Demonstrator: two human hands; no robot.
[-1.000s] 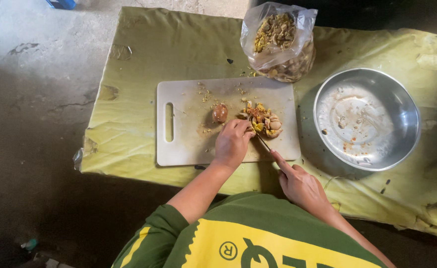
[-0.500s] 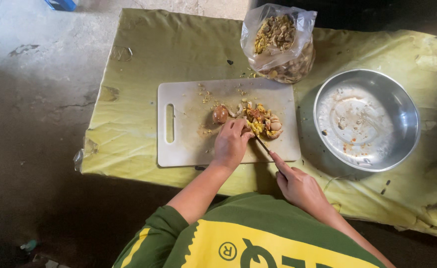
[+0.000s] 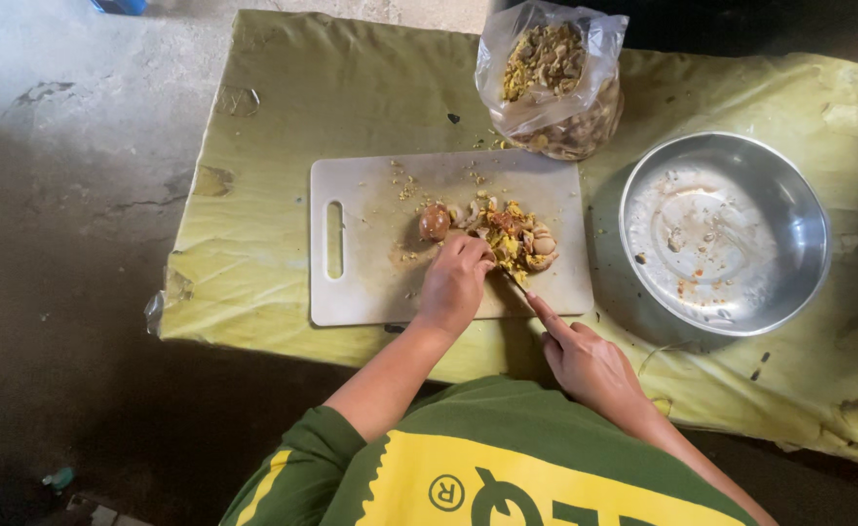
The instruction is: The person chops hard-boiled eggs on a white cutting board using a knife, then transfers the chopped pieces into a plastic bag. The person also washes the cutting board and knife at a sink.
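resting on a white cutting board (image 3: 370, 282), the left hand (image 3: 453, 282) is curled with its fingertips pressed down on the near edge of a pile of chopped food (image 3: 512, 239) (yellowish and brown bits, too small to tell apart). the right hand (image 3: 585, 360) is closed around the handle of a knife (image 3: 518, 282), index finger stretched out along it, and the blade points up into the pile just beside the left fingertips. one round brown piece (image 3: 435, 222) sits on the board just left of the pile, touching or nearly touching it. the board has a slot handle at its left end and lies on a crumpled yellow-green sheet (image 3: 283, 127) spread over a dark concrete floor (image 3: 58, 244). to the right of the board, on the same sheet, stands a round metal bowl (image 3: 809, 214) with smears and a few scraps inside. behind the board sits a clear plastic bag (image 3: 551, 83), open at the top and full of similar pieces.
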